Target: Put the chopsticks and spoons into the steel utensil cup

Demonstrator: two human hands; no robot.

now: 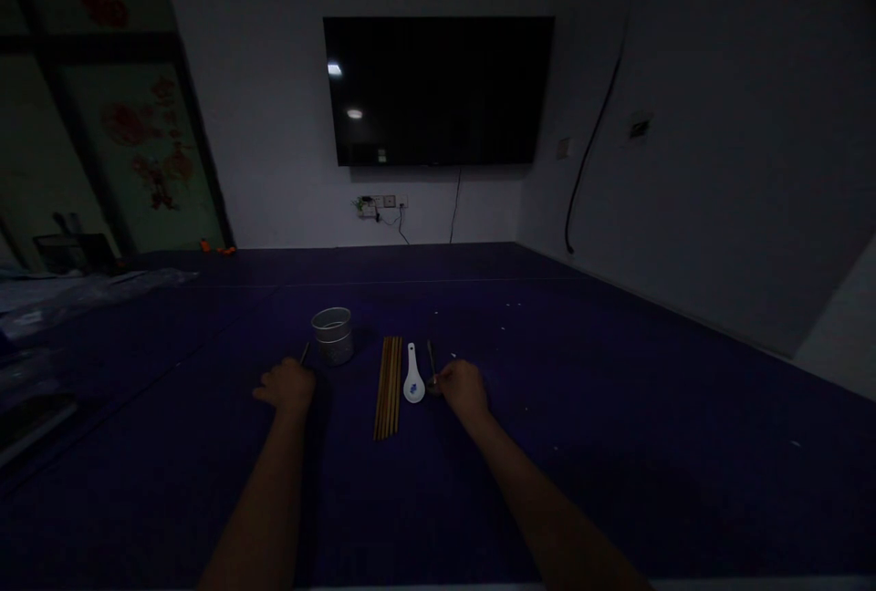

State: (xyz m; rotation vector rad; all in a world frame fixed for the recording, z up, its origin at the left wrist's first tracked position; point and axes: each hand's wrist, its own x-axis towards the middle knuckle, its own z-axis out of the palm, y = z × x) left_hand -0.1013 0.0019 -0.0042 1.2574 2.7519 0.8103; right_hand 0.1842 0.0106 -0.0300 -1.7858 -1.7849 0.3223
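On the dark blue surface, my right hand (pixel 464 388) pinches a small metal spoon (pixel 431 357) near its bowl; the spoon's handle points away from me. Just left of it lies a white ceramic soup spoon (pixel 413 385) with a blue pattern, its handle also pointing away. A row of several wooden chopsticks (pixel 389 388) lies side by side further left. My left hand (pixel 286 384) is low over the surface with its fingers curled, and a thin dark utensil (pixel 305 353) sticks out from it; its other end is hidden. A metal cup (pixel 333 336) with a perforated lower wall stands upright to that hand's right.
A blue cloth-like surface (pixel 616 482) stretches to the wall, with small white bits scattered on its right side. Clear plastic wrapping (pixel 102 295) lies at the left. A television (pixel 438 89) hangs on the far wall above sockets (pixel 390 202), and a dark cable (pixel 602 108) hangs on the right wall.
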